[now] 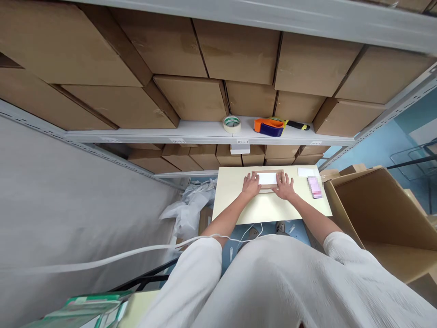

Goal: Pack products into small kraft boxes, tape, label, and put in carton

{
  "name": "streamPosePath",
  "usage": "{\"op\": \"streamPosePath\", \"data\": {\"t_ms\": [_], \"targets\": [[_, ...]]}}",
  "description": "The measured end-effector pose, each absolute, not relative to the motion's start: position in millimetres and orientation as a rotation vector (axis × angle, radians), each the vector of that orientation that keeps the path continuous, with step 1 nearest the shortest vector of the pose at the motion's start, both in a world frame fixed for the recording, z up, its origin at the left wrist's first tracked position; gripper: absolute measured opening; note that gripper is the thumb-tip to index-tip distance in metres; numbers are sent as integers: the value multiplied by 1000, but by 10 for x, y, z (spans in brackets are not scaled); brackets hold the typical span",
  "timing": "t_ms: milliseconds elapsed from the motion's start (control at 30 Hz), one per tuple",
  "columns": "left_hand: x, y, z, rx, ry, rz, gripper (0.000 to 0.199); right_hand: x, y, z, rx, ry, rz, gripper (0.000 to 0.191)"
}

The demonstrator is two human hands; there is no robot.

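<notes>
A small flat cardboard box [269, 186] lies on the pale yellow tabletop [235, 209], with a blank white rectangle [267, 178], like a label, on its top. My left hand [251, 184] rests on the box's left end, fingers stretched forward and thumb by the white rectangle. On the right end lies my right hand [284, 186], its fingers spread and touching the rectangle's edge. Both palms face down, and the undersides of the fingers are hidden. To the right of my right hand are a white slip [305, 171] and a pink, pixelated item [314, 187].
Brown cartons [235, 50] fill the shelves ahead. A tape roll [231, 124], an orange-and-blue tape dispenser [269, 127] and a yellow-black cutter [297, 125] sit on the shelf edge. A large open carton [385, 205] stands right; a white cable [136, 252] crosses at left.
</notes>
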State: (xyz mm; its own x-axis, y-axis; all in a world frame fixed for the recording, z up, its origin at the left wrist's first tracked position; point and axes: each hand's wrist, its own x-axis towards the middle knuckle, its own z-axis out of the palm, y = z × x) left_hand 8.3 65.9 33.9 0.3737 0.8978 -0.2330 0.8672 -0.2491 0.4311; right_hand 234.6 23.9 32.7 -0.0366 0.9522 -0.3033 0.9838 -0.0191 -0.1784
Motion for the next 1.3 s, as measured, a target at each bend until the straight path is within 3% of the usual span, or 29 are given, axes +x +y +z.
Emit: {"op": "streamPosePath", "data": {"t_ms": [333,500,667,833,1033,1300], "targets": [[23,502,316,2087,1428,61,95,2408,76,360,2137,2190,-590,102],[45,502,399,2167,1340,-101,113,2505,-65,424,2062,2106,-636,119],[205,506,470,2299,1249,-252,132,2557,-215,509,1997,2091,-609,122],[394,355,538,2438,1215,-273,125,2680,-527,575,2084,2085,-610,117],[729,203,734,2667,976,-208,132,3096,-984,648,2187,2103,-495,121],[1785,-229,1134,2779,746,-86,118,4044,-1774,962,2346,2063,-278,119]]}}
